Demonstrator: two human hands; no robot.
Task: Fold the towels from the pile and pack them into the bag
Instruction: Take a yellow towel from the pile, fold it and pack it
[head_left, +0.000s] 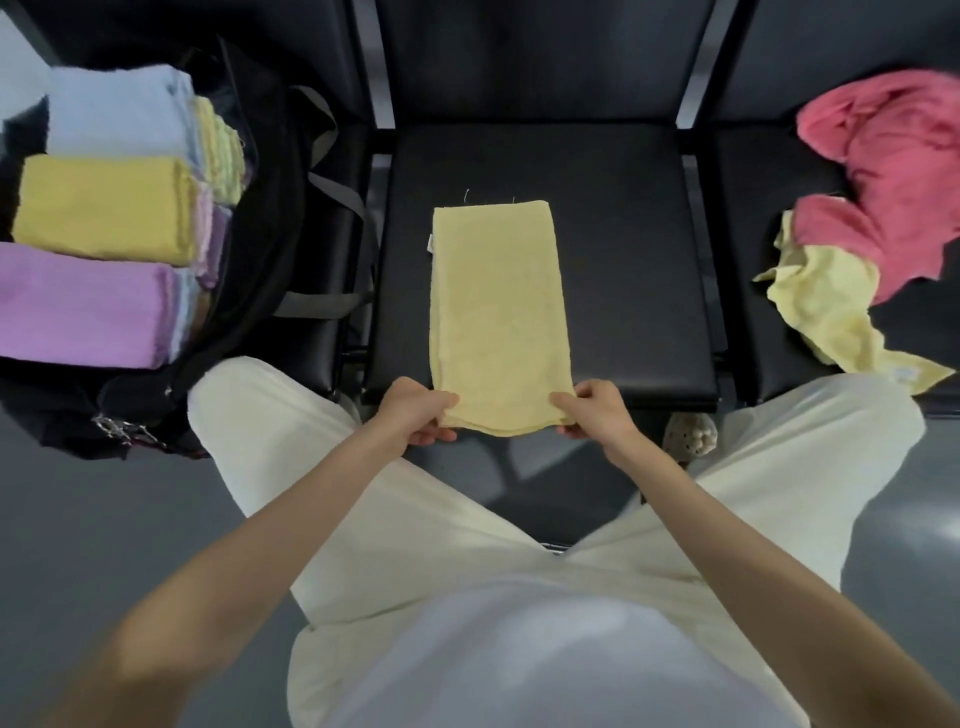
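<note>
- Pale yellow towel (498, 312) lies as a long narrow strip down the middle black seat (623, 260), its far end flat and its near end hanging just past the seat's front edge; it looks already folded lengthwise, which would explain the narrow shape.
- Left hand (415, 413) pinches the near left corner and right hand (592, 410) pinches the near right corner, so each grip is clenched on the cloth, thumbs on top. Holding both corners at once keeps the edge straight, likely so the near end can be carried up to meet the far end.
- Black bag (270, 218) stands open on the seat to the left, close enough to reach without rising. Folded towels are stacked inside it: a purple one (83, 306), a mustard one (104, 208) and a light blue one (114, 114) on top, with more edges showing beside them.
- Unfolded pile (872, 208) sits on the seat to the right, well apart from the bag: a pink towel over another pale yellow one. By my judgement few towels are left to fold.
</note>
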